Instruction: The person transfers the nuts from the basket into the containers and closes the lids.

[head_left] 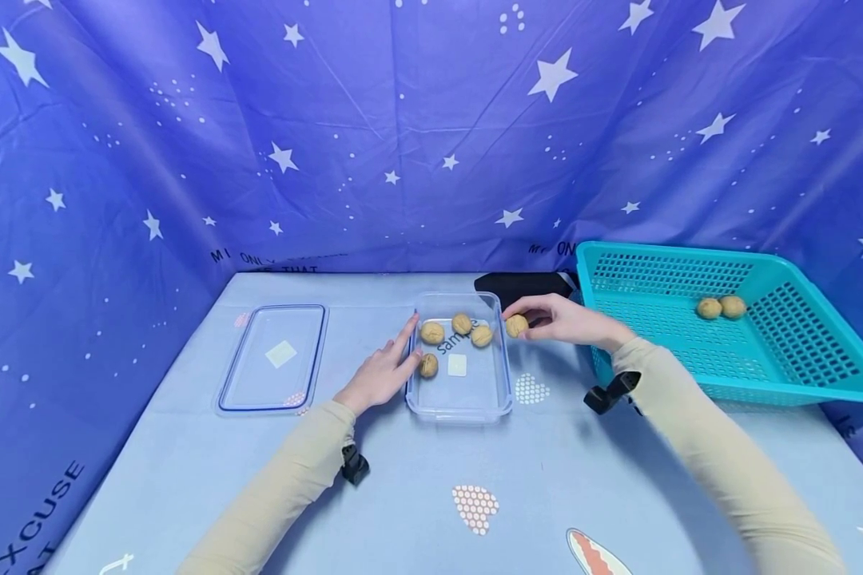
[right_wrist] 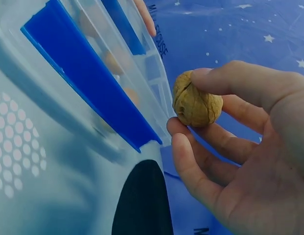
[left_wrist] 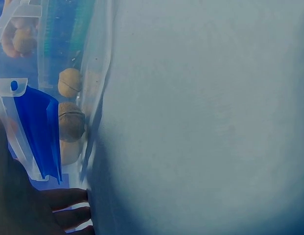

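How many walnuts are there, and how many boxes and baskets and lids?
Walnuts in the clear box: 4
Walnut in the right hand: 1
Walnuts in the teal basket: 2
Clear box: 1
Teal basket: 1
Lid: 1
Total: 10 things, 7 of them walnuts.

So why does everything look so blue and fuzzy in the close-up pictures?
Left wrist view: the table fills it, too close, blurred, washed blue. Right wrist view: the walnut in the right hand is sharp, but the box smears. Head view: evenly lit, edges bent by the wide lens.
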`<state>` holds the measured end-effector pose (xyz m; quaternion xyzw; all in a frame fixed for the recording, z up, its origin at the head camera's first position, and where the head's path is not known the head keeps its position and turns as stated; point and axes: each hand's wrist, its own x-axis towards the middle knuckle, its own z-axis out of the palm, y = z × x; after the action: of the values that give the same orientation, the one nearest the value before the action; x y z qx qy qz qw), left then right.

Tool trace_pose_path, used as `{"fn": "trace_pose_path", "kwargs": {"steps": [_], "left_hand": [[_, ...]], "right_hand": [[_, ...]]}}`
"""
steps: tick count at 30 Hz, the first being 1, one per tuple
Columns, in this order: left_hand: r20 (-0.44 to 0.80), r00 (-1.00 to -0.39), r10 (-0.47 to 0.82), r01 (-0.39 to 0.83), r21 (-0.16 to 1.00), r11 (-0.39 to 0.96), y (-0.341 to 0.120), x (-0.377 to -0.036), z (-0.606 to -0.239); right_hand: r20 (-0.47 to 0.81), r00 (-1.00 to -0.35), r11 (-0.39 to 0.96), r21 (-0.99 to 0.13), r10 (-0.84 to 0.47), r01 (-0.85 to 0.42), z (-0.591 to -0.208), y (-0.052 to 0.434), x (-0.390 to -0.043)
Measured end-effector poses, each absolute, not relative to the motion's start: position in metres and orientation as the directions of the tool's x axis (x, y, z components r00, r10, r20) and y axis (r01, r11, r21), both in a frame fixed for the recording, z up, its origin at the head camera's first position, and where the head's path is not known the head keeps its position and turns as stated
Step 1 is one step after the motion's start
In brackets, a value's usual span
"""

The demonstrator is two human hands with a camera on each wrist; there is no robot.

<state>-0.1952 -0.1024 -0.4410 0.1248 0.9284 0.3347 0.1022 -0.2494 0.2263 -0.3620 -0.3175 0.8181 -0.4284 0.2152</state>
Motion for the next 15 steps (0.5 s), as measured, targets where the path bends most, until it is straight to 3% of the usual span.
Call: {"fn": "trace_pose_path", "kwargs": {"steps": [15], "left_hand": [[-0.097,-0.95,0.297,0.165,0.651,0.741,-0.102,-0.195,-0.44]], "right_hand": [[-0.044,-0.714,0.461,-0.791,-0.698,-0.402,-0.371,0.201,-0.249]]}}
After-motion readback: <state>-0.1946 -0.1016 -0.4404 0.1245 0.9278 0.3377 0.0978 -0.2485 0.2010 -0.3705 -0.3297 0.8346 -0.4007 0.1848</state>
